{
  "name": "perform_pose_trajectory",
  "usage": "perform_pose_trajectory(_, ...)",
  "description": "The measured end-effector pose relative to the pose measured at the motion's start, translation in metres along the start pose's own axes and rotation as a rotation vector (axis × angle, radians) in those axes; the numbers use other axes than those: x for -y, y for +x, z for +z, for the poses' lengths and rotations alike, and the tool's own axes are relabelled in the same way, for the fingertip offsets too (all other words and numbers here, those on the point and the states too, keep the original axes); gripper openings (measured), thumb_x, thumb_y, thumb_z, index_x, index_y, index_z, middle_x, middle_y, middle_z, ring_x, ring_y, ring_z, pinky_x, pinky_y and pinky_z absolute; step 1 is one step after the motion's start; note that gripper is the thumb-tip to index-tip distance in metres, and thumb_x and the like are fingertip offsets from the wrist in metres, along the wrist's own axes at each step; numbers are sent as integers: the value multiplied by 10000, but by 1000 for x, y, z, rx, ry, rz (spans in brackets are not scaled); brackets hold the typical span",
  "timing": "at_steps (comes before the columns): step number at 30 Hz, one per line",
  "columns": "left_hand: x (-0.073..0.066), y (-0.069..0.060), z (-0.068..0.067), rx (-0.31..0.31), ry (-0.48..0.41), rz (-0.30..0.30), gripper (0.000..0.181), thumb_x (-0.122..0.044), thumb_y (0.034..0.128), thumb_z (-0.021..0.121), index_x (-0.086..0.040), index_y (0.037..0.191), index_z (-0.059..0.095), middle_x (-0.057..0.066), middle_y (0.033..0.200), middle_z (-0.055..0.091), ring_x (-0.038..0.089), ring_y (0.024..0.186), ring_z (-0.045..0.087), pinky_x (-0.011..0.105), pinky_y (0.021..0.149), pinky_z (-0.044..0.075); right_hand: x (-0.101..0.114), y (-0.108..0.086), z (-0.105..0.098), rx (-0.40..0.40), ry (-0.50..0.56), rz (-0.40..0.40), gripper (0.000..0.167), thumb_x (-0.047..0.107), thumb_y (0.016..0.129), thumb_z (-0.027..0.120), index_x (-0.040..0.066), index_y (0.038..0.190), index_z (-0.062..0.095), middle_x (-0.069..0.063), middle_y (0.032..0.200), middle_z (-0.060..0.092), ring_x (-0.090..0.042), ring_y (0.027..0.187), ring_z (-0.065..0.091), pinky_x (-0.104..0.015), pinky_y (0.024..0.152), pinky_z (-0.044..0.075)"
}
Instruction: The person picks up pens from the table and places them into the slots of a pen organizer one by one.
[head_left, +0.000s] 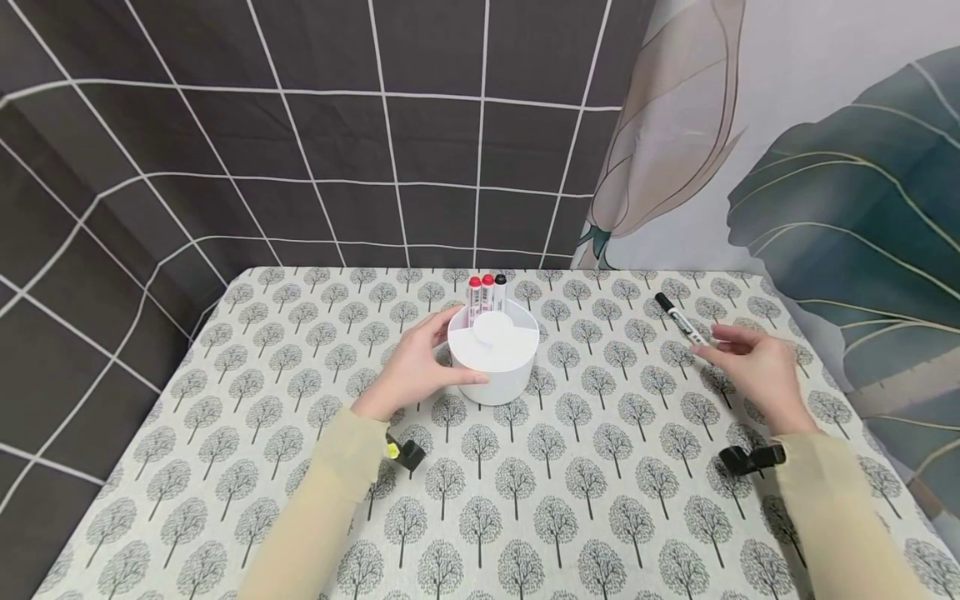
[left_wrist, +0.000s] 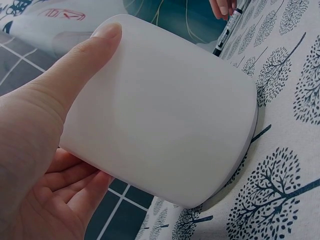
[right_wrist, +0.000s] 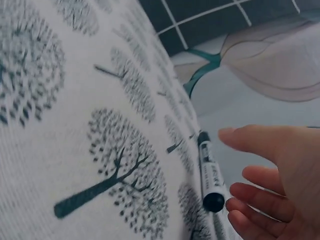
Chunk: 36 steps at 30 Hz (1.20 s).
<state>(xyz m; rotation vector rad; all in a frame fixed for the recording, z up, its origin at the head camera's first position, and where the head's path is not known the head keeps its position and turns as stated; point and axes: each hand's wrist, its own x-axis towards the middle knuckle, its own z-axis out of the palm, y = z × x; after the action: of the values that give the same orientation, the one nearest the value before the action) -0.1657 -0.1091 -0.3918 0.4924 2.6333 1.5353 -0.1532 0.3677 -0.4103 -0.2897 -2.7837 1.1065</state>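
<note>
In the head view, a round white pen holder (head_left: 504, 379) with inner dividers stands on the table. My left hand (head_left: 414, 368) grips its left side, thumb across the front and fingers behind. Two red-capped markers (head_left: 475, 293) and a black-capped marker (head_left: 500, 292) stand upright in its back compartment. Further right, another black-capped marker (head_left: 681, 318) lies on the cloth. My right hand (head_left: 761, 371) is beside that marker's near end, thumb and fingers spread apart. The right wrist view shows the marker (right_wrist: 210, 172) just off the fingertips, not grasped; whether one finger brushes it I cannot tell.
A cloth (head_left: 480, 517) printed with grey trees covers the table. Behind it hangs a dark curtain with a white grid (head_left: 322, 133), and a leaf-patterned curtain (head_left: 840, 208) is at the right. Black wrist cameras (head_left: 408, 455) are worn on both sleeves.
</note>
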Motion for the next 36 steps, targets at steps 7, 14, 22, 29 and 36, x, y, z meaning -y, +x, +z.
perform_pose_trajectory(7,0,-1,0,-2,3,6,1170,-442,606,988,-98,1558,402,79,1554,437,304,1336,510,430,1120,418,-11,7,6,-15,-71,-57,563,395,907,782,5,1298,670,-186,1126,697,44,777,538,-213,675,464)
perform_pose_trajectory(14,0,-1,1,0,2,11,1176,-446,607,986,-86,1559,397,76,1554,437,295,1335,512,408,1115,423,-14,7,11,-41,-115,-55,438,303,935,757,-1,1246,701,-184,1065,708,7,762,534,-251,682,462)
perform_pose_trajectory(22,0,-1,1,0,5,12,1177,-449,611,983,-84,1561,392,72,1569,418,289,1347,499,395,1116,420,-12,6,9,-75,-84,-29,376,273,952,718,16,1226,719,-151,1036,713,-11,750,550,-208,637,470)
perform_pose_trajectory(29,0,-1,1,-2,3,10,1172,-452,605,986,-111,1562,400,63,1569,419,283,1346,501,396,1120,417,6,4,0,-132,17,-34,359,245,943,713,17,1221,727,116,888,654,-1,732,568,-147,534,469)
perform_pose_trajectory(36,1,1,1,-5,7,12,1172,-455,604,986,-114,1560,402,58,1565,425,282,1342,505,397,1121,417,32,2,-6,-175,29,-71,356,297,944,729,65,1213,745,188,874,647,22,751,580,-116,610,448)
